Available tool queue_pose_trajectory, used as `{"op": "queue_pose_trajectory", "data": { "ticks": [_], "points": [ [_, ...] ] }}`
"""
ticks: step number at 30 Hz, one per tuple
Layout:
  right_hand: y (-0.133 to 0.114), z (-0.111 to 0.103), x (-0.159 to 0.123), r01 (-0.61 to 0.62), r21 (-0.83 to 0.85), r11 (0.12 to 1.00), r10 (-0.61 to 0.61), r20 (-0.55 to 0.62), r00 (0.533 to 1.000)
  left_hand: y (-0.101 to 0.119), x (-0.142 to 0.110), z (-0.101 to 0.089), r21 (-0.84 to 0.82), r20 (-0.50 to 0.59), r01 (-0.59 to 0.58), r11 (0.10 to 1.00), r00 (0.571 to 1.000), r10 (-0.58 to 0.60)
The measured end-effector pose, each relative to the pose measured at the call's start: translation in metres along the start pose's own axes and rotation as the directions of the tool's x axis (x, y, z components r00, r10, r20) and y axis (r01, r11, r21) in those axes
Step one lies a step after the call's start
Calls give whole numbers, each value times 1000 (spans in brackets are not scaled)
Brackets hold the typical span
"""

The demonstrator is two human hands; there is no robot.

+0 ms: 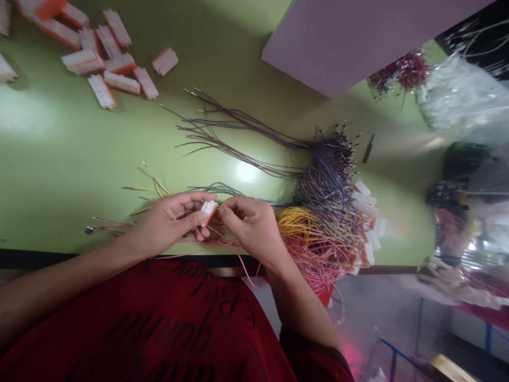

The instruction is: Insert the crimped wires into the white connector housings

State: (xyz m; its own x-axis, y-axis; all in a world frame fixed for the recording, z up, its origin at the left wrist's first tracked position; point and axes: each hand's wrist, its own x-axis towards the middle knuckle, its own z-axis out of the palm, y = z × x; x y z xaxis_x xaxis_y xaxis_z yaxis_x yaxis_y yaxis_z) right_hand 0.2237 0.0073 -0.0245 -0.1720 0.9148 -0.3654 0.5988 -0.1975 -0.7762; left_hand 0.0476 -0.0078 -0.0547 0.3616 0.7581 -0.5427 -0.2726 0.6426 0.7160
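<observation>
A small white-and-orange connector housing (208,212) is pinched between the thumb and fingers of my left hand (175,217). Close on its right side, my right hand (252,223) has thumb and forefinger pressed together at a thin yellow wire, whose end meets the connector's edge. Whether that end sits inside the connector I cannot tell. Pink wires (248,270) hang below my hands over the table edge. Yellow wires (155,185) lie behind my left hand, and grey wires (226,188) run behind both hands.
Loose connector housings (121,82) lie at the far left of the green table (79,159). A large wire bundle (324,180) spreads to the right, with finished-looking connectors (368,217) beside it. Behind stand a pale purple box (338,42), a small dark tool (369,148) and plastic bags (461,95).
</observation>
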Motion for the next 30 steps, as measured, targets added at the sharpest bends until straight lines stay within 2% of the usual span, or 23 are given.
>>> {"op": "queue_pose_trajectory", "data": {
  "ticks": [4,10,21,26,30],
  "points": [
    [3,7,2,-35,47,998,36,-13,999,0,0,0,12,-23,-7,1000,1000,7],
    [6,11,1,-69,264,962,75,-12,997,2,0,0,-19,-20,-58,998,998,57],
    [4,13,-1,-19,180,983,28,-48,998,2,-3,4,-23,-34,4,1000,999,-5],
    [-1,9,-3,-24,193,981,32,-43,999,9,-7,9,11,-51,-38,999,998,39],
    [-3,-6,4,19,113,993,-16,-27,1000,17,-1,12,73,-61,-74,995,995,79]
  ]
}}
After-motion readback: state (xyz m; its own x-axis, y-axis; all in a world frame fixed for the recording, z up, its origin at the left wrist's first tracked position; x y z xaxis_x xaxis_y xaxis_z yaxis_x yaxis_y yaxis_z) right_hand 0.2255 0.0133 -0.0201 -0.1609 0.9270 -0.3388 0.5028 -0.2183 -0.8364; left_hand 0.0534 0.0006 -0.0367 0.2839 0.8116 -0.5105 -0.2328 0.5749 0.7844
